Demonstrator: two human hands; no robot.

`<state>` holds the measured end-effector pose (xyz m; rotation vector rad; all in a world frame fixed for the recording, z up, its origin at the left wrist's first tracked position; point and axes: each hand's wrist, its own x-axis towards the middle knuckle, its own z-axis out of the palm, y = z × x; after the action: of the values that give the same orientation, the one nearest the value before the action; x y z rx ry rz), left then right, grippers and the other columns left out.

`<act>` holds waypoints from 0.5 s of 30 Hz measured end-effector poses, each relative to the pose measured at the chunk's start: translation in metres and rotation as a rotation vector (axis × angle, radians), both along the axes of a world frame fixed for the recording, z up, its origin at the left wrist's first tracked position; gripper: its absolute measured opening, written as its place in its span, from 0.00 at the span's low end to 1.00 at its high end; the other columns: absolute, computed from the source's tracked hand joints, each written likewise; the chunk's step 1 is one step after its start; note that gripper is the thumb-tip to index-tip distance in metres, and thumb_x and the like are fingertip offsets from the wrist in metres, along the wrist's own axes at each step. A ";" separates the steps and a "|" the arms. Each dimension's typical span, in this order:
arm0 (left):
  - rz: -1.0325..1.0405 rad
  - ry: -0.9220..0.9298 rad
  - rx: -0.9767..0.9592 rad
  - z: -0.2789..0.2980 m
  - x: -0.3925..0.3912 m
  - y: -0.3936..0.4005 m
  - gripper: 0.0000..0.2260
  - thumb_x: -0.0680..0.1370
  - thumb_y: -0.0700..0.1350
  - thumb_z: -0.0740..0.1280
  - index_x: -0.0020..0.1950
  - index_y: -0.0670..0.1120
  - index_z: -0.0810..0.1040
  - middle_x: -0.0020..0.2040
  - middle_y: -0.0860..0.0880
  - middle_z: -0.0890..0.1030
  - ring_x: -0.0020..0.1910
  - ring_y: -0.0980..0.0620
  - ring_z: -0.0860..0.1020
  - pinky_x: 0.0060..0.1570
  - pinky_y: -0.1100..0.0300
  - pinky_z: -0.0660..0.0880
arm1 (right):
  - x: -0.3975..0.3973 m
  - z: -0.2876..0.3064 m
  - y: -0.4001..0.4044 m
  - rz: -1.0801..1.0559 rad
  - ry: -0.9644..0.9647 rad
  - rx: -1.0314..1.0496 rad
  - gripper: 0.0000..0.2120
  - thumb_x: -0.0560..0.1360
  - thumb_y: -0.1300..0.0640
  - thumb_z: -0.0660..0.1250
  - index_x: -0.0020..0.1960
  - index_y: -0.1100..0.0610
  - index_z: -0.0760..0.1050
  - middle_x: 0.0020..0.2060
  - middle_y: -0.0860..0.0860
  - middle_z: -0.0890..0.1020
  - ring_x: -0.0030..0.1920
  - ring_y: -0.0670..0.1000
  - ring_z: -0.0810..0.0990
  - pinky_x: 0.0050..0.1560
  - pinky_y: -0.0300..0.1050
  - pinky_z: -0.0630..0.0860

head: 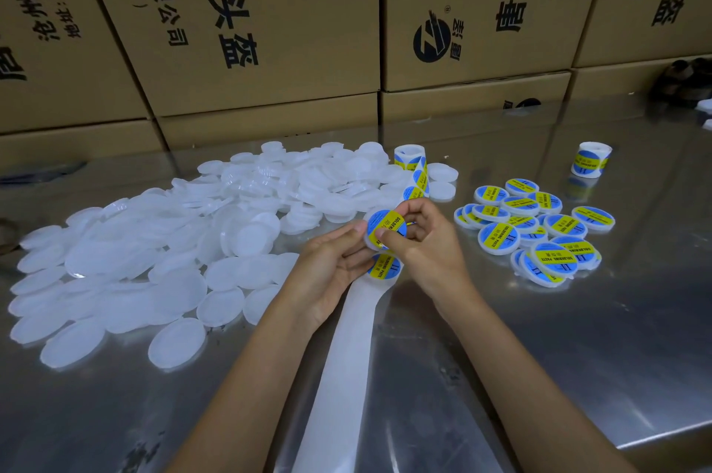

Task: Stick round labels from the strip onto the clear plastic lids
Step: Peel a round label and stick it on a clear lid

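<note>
Fingertips (386, 234) of my right hand (425, 241) press the soldering-paste label (386, 227) onto the lid my left hand (331, 268) grips, near the strip (348, 349); off-centre pressure could wrinkle it.

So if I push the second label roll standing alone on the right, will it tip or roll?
The spare roll stands on its flat end on the smooth steel table, so it would probably slide. It looks light; tipped over, its round side would likely roll.
</note>
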<state>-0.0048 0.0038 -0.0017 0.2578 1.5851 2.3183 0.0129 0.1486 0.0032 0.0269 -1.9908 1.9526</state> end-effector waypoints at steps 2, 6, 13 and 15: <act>0.002 -0.001 -0.002 0.000 0.000 0.000 0.15 0.84 0.43 0.61 0.66 0.39 0.78 0.61 0.41 0.83 0.61 0.44 0.82 0.63 0.51 0.78 | 0.000 -0.001 0.000 0.000 -0.004 0.002 0.13 0.72 0.67 0.74 0.47 0.53 0.73 0.46 0.57 0.83 0.44 0.53 0.81 0.47 0.49 0.80; 0.007 -0.006 -0.011 -0.001 0.000 0.001 0.15 0.84 0.43 0.61 0.67 0.38 0.78 0.61 0.40 0.83 0.61 0.43 0.82 0.66 0.49 0.76 | -0.002 -0.004 0.000 -0.005 -0.004 0.028 0.14 0.72 0.65 0.74 0.46 0.51 0.72 0.45 0.56 0.83 0.44 0.54 0.81 0.46 0.49 0.81; 0.009 -0.015 -0.019 -0.001 0.001 0.001 0.15 0.84 0.43 0.61 0.67 0.38 0.78 0.61 0.39 0.83 0.62 0.43 0.81 0.68 0.49 0.74 | -0.004 -0.011 -0.001 -0.094 0.059 0.191 0.14 0.71 0.60 0.75 0.45 0.46 0.71 0.41 0.44 0.80 0.40 0.49 0.79 0.40 0.40 0.78; 0.005 -0.024 -0.002 0.000 0.001 0.001 0.15 0.84 0.43 0.61 0.67 0.38 0.77 0.61 0.39 0.83 0.62 0.43 0.81 0.68 0.49 0.74 | -0.004 -0.012 -0.002 -0.154 0.105 0.269 0.16 0.70 0.58 0.75 0.45 0.44 0.70 0.43 0.42 0.78 0.38 0.45 0.76 0.37 0.32 0.72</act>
<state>-0.0035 0.0051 -0.0019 0.2249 1.5787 2.3150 0.0085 0.1468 -0.0084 0.0410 -2.1041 1.5481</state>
